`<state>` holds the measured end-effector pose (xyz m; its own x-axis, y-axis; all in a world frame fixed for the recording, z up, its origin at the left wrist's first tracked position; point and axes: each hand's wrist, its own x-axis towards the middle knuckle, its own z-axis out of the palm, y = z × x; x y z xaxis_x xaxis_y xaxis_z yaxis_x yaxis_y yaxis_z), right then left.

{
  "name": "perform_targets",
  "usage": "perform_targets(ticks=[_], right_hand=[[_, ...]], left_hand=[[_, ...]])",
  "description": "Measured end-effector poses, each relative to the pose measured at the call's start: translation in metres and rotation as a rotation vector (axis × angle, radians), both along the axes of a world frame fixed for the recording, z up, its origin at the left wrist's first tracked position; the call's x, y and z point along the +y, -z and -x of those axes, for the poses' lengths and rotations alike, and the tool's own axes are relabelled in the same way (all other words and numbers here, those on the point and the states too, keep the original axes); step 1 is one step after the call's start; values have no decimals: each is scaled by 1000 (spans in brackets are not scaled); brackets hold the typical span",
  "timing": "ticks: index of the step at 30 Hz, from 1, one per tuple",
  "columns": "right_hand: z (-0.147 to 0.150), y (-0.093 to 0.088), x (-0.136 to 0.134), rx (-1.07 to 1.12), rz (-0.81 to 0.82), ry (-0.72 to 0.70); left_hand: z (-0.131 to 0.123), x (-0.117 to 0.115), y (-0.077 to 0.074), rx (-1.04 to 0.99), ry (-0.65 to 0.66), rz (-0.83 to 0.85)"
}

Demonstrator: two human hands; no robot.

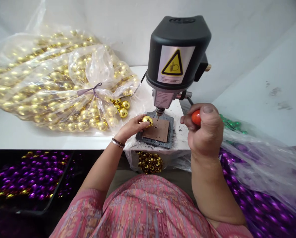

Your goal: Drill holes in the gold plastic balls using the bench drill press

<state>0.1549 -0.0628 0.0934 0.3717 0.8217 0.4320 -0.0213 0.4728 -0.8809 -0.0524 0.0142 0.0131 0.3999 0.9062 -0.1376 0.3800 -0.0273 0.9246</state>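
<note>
My left hand (135, 127) grips a shiny gold ball (147, 121) between thumb and fingers, just left of the drill bit (158, 118) and over the base. My right hand (204, 132) is wrapped around the red-orange knob (196, 117) on the lever of a black drill press (179, 36). The drill chuck (159, 111) points down at a brown board (160, 130) with a small hole, which lies on the dark metal base (170, 142). Whether the bit touches the ball cannot be made out.
A large tied plastic bag (49, 86) of gold balls fills the table's left side, with loose gold balls (124, 109) beside it. Dark shavings surround the base. Below are a bin of purple balls (34, 175), gold balls (150, 162) in plastic, and bagged purple balls (252, 201) at right.
</note>
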Motion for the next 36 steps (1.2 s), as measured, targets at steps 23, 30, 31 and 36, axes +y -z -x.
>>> perform_targets(ticks=[23, 30, 31, 36], right_hand=[[-6, 7, 1, -77, -45, -8], [-14, 16, 2, -273, -56, 14], [-14, 18, 2, -278, -57, 19], [-10, 30, 4, -230, -74, 28]], left_hand=[[-47, 2, 7, 325, 23, -337], [-45, 5, 23, 125, 8, -177], [-45, 4, 23, 122, 4, -172], [-45, 2, 22, 146, -42, -172]])
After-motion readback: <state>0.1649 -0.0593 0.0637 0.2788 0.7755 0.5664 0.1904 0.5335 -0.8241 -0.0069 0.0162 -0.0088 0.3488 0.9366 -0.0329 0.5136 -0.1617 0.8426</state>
